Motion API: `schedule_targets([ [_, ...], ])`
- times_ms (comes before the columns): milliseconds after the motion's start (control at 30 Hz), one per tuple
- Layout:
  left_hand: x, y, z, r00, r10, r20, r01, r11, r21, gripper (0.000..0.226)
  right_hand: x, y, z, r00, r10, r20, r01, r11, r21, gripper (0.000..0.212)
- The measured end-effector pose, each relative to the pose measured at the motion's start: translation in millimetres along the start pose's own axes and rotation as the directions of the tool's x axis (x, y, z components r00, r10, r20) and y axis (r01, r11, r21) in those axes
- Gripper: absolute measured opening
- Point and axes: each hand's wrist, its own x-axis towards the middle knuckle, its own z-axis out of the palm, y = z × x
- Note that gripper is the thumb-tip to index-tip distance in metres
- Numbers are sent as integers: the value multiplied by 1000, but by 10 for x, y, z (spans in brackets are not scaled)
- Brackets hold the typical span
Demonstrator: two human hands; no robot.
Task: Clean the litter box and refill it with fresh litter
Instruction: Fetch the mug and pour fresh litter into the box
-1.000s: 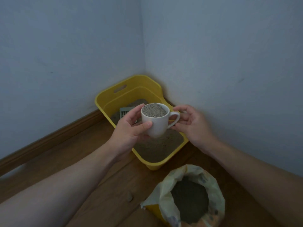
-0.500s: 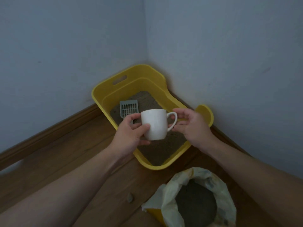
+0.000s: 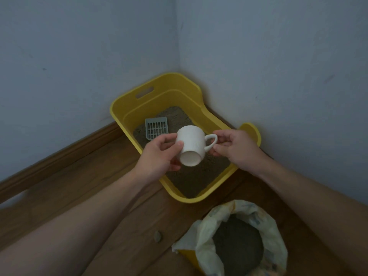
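A yellow litter box (image 3: 123, 110) stands in the room's corner with grey-brown litter (image 3: 191, 178) across its floor. I hold a white mug (image 3: 192, 145) over the box, tipped away from me so its base faces the camera and its mouth is hidden. My left hand (image 3: 159, 156) grips the mug's body. My right hand (image 3: 235, 148) pinches its handle. A grey slotted scoop (image 3: 156, 128) lies on the litter at the box's far left.
An open litter bag (image 3: 237, 242), full of grey granules, stands on the wooden floor at the lower right. A small clump (image 3: 158, 236) lies on the floor left of the bag. Walls and a wooden baseboard (image 3: 59, 156) close in behind the box.
The mug, upright and full of litter a second ago, has tipped forward over the box until its base shows. Both hands kept their hold. The view has shifted down.
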Motion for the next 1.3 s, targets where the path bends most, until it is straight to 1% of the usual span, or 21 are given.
schedule_targets([
  [100, -6, -7, -34, 1000, 21, 17, -21, 1000, -13, 49, 0, -4, -13, 1000, -4, 14, 4, 1000, -12, 47],
  [167, -8, -20, -61, 998, 55, 26, -55, 998, 0, 58, -9, -5, -11, 1000, -13, 12, 13, 1000, -26, 44],
  [267, -20, -27, -81, 995, 85, 46, -83, 996, -27, 72, -32, -14, -9, 999, -36, -2, 35, 998, -54, 37],
  [333, -27, -27, -87, 992, 102, 69, -101, 994, -31, 74, -50, -19, -13, 999, -53, -11, 52, 997, -63, 33],
  [433, -54, -25, -59, 985, 146, 88, -141, 988, -60, 71, -80, -23, -21, 996, -85, -16, 83, 993, -88, 25],
  [567, -63, -28, -31, 982, 176, 66, -172, 983, -70, 64, -104, -20, -9, 995, -98, -36, 95, 992, -81, 18],
  [733, -54, -34, -25, 981, 189, 47, -188, 982, -34, 70, -121, -35, -3, 994, -99, -35, 96, 992, -84, 16],
  [967, -46, -48, -17, 980, 194, 43, -193, 981, -33, 68, -117, -25, -3, 995, -88, -42, 85, 994, -64, 18],
  [1100, -67, -33, -21, 977, 203, 58, -202, 979, -28, 67, -128, -36, -16, 997, -73, -40, 73, 997, 9, 18],
  [1233, -114, 12, 15, 991, 128, 27, -122, 981, -148, 57, -167, -98, -46, 999, -17, -46, 24, 986, 164, 29],
  [1300, -143, 28, 30, 996, 94, 3, -92, 980, -178, 54, -188, -138, -63, 999, -12, -50, 22, 978, 209, 33],
])
